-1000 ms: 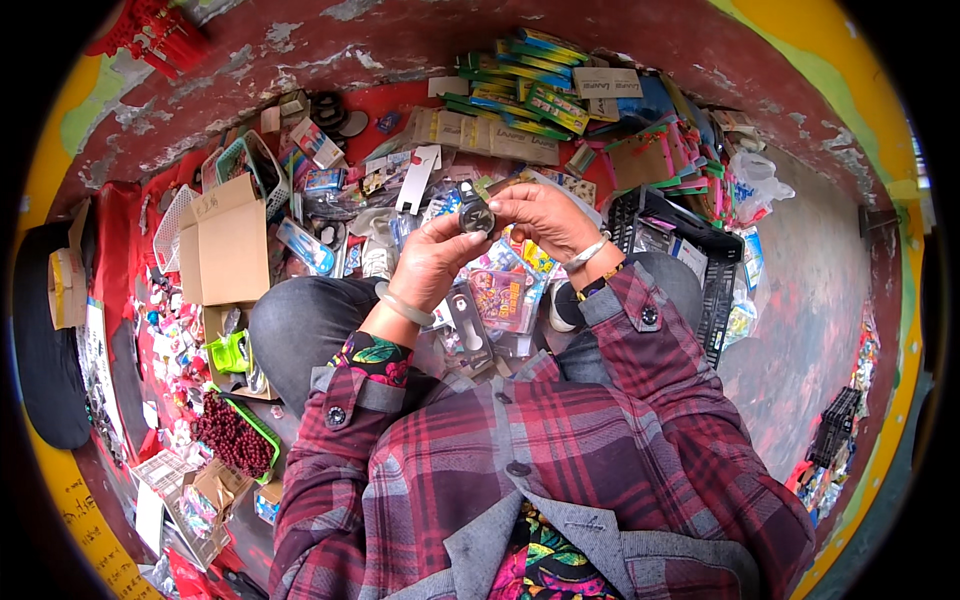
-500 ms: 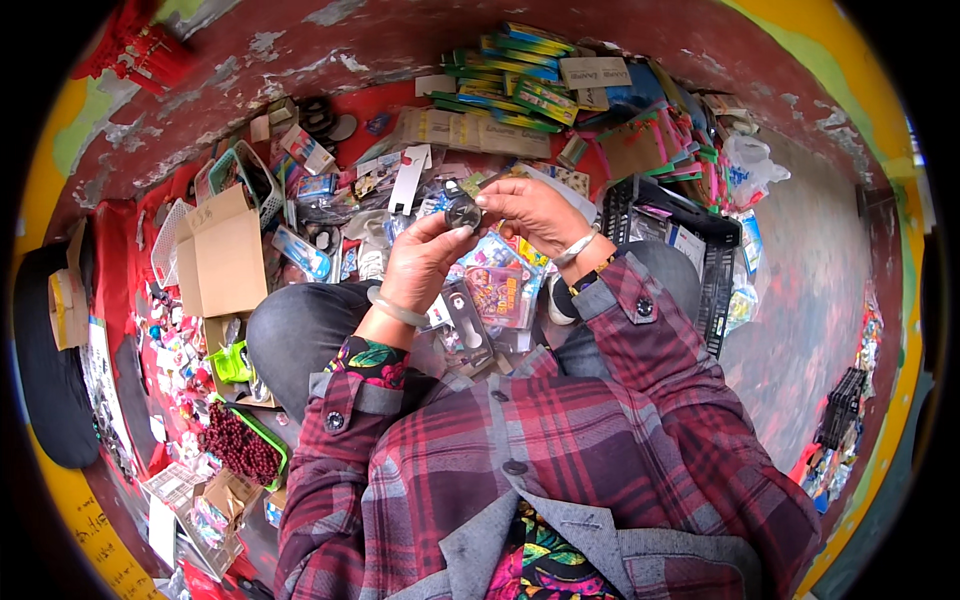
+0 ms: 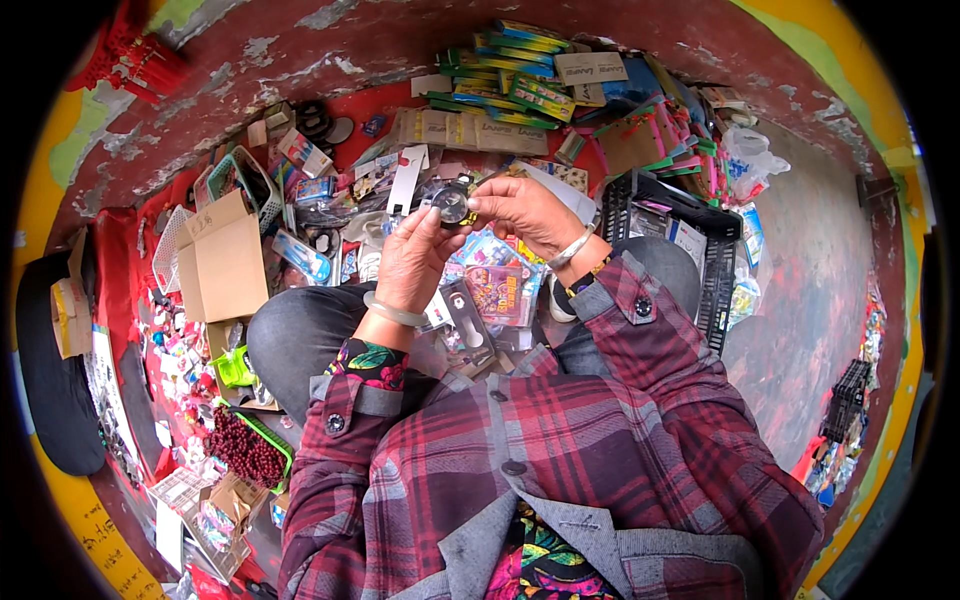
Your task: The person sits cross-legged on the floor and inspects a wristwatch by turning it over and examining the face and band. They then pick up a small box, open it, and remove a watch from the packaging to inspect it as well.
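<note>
Where the left hand (image 3: 410, 262) and the right hand (image 3: 532, 213) meet, a black wristwatch (image 3: 452, 206) is held between them, raised above the flat packets (image 3: 500, 295), round dial facing the wearer. The left fingers grip its left side, thumb at the rim; the right fingers close on its right edge, though whether on case or strap cannot be told. This two-sided hold appears to steady a small piece and leave the dial in view.

Both wrists reach in between the left knee (image 3: 300, 330) and the right knee (image 3: 660, 272), which probably limits sideways swing. A cardboard box (image 3: 228, 255) stands just beside the left knee; a black crate (image 3: 718, 290) borders the right one. Ahead, a white card (image 3: 405, 180) lies near the left fingertips. The widest room for moving is over the grey floor (image 3: 800, 330), beyond the crate.
</note>
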`<state>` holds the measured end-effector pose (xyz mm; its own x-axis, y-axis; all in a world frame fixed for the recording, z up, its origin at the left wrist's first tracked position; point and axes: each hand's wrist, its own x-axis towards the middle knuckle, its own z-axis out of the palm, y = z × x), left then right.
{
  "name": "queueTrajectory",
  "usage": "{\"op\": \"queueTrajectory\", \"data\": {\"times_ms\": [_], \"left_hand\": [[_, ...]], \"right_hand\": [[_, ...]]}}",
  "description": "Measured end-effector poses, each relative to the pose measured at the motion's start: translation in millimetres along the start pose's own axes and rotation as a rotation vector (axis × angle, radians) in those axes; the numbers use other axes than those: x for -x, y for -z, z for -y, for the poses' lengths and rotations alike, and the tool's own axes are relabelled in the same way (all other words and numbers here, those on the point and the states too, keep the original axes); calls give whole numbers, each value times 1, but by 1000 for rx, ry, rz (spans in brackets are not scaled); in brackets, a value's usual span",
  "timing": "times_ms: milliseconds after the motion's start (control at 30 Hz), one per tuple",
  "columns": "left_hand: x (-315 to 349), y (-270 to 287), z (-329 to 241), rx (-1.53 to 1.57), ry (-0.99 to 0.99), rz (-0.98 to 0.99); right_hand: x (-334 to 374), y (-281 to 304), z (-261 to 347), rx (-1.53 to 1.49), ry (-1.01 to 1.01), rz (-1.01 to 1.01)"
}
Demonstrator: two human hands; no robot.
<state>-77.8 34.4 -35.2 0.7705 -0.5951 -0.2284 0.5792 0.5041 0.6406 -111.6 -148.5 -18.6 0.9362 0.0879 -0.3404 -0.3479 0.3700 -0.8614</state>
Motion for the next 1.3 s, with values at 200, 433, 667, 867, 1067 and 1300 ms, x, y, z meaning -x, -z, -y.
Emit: {"op": "queueTrajectory", "data": {"times_ms": [200,433,667,867,1067,1300], "left_hand": [[0,1,-2,-6,32,12],[-1,2,-1,-5,31,42],[-1,4,-2,-24,37,61],[-2,3,-2,-36,41,60],[0,1,-2,-94,38,56],[4,-4,-3,-233,33,66]], "right_hand": [[1,-2,1,27,38,-17],[2,-1,-1,84,64,-28],[0,0,-3,70,58,-41],[0,0,-3,65,57,-47],[1,-2,2,33,81,-42],[3,0,5,38,74,-54]]}}
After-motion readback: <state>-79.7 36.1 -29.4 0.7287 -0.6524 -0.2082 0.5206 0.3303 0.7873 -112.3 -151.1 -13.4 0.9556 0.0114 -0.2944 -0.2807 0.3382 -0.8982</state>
